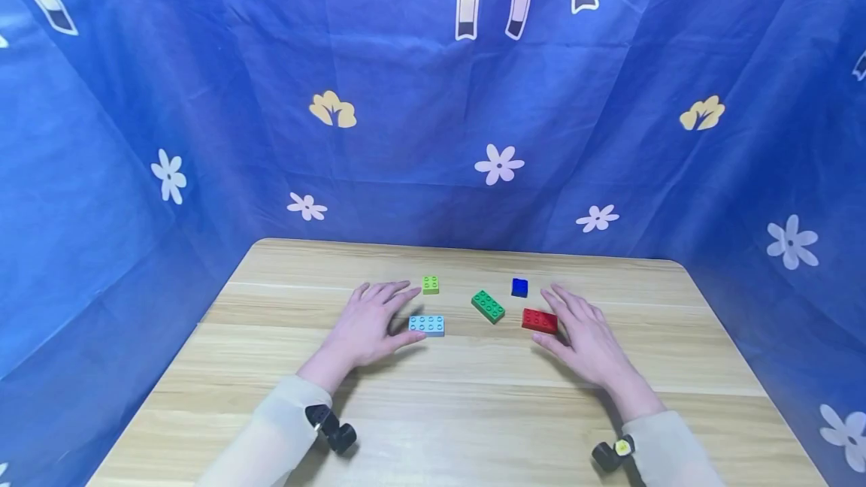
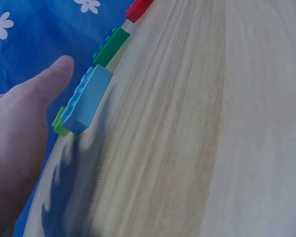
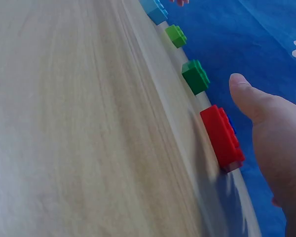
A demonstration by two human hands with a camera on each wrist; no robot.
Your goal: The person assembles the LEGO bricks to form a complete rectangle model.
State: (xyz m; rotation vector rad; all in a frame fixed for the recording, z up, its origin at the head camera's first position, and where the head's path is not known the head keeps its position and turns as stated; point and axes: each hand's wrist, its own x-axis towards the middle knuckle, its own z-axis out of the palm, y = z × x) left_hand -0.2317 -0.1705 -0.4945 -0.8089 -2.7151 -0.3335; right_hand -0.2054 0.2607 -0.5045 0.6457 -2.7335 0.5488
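My left hand (image 1: 368,325) hovers with fingers spread around the left side of a light blue building brick (image 1: 427,326); in the left wrist view a gap shows between thumb and brick. Just beyond its fingertips lies a small lime green brick (image 1: 431,285). On the other side, my right hand (image 1: 585,333) is spread about the right end of a red brick (image 1: 539,321), its thumb apart from it in the right wrist view. A small dark blue brick (image 1: 519,288) sits near the right fingertips. Between the hands a green brick (image 1: 488,307) lies at a slant. Both hands hold nothing.
The bricks lie on a light wooden table (image 1: 473,412). A blue patterned curtain (image 1: 406,134) hangs behind the table and along both sides. Small black cameras are strapped over the left sleeve (image 1: 264,431) and right sleeve (image 1: 670,449).
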